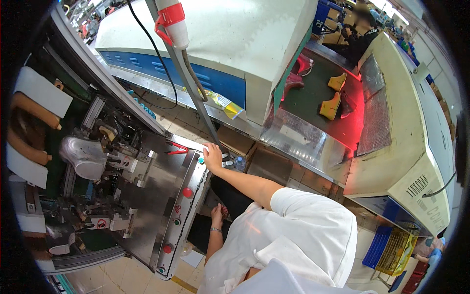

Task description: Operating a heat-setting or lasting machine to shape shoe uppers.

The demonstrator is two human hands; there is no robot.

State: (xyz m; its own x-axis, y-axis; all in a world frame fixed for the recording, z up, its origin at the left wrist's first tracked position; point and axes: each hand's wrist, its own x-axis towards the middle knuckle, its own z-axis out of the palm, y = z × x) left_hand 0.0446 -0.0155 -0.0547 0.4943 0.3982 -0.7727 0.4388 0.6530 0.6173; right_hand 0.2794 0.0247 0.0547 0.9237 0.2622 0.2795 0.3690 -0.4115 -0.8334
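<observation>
My right hand (212, 158) rests at the far end of a slanted metal control panel (182, 210). Its fingers lie over the panel's edge beside a green button (200, 160), and it holds nothing that I can see. Close by on the metal plate lies a red-handled tool (177, 149), perhaps pliers. Over my lap, apart from the panel, is my left hand (219, 213), with a band at the wrist. Its fingers are loosely curled and apart, with nothing visible in them. A red button (187, 192) and another red button (168, 248) stick up from the panel.
On the left, a machine carries a silvery shoe-shaped form (83, 157) and brown curved parts (30, 110). Yellow ankle boots (330, 106) and red shoes (293, 81) stand on a red-lit conveyor (313, 90). A hanging red-and-white plug (171, 22) and a yellow crate (397, 252) flank the area.
</observation>
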